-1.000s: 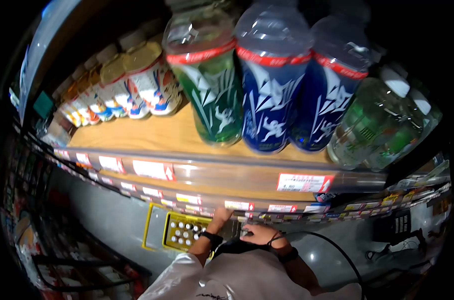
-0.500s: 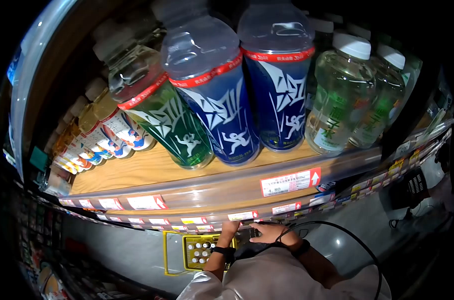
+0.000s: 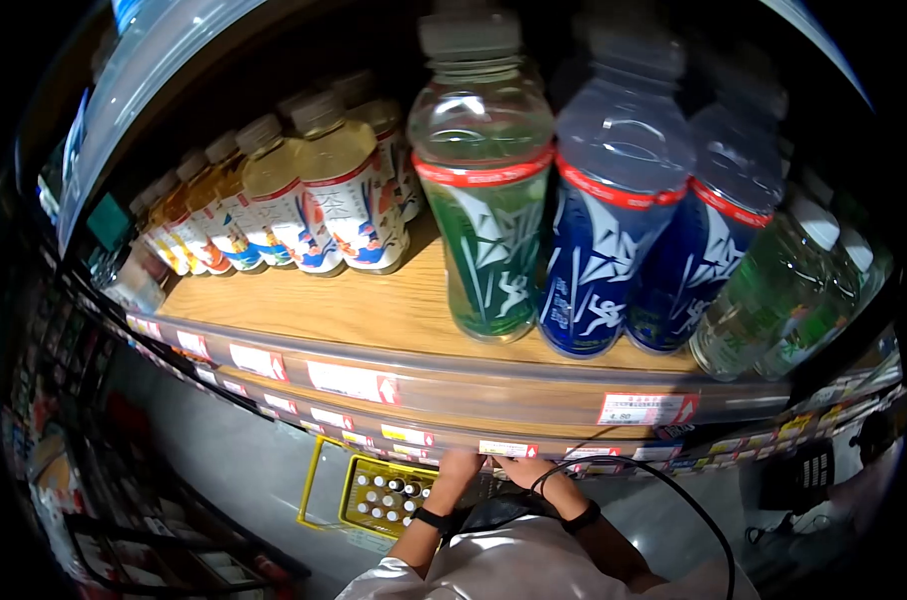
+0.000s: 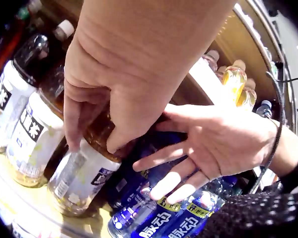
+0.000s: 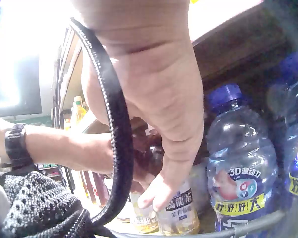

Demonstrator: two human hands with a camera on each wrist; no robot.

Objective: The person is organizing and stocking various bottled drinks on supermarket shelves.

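In the left wrist view my left hand (image 4: 119, 69) reaches down from above, thumb and fingers round the upper part of a brown tea bottle (image 4: 82, 183) with a white label. That bottle stands on a lower shelf. Beside it, my right hand (image 4: 213, 139) has its fingers spread straight, over blue-labelled drink bottles (image 4: 154, 223). The right wrist view shows the fingertips of this right hand (image 5: 164, 119) close to the tea bottle (image 5: 179, 215). From the head, both hands are partly hidden under the shelf edge.
More tea bottles (image 4: 32, 134) stand left of the held one. A wooden shelf (image 3: 274, 310) above bears green, blue and clear bottles. A yellow basket (image 3: 349, 500) with several capped bottles stands on the floor at left. A black cable (image 3: 689, 510) loops at right.
The head view has swung right and back left. My right hand has moved forward under the shelf edge, closer to my left hand.
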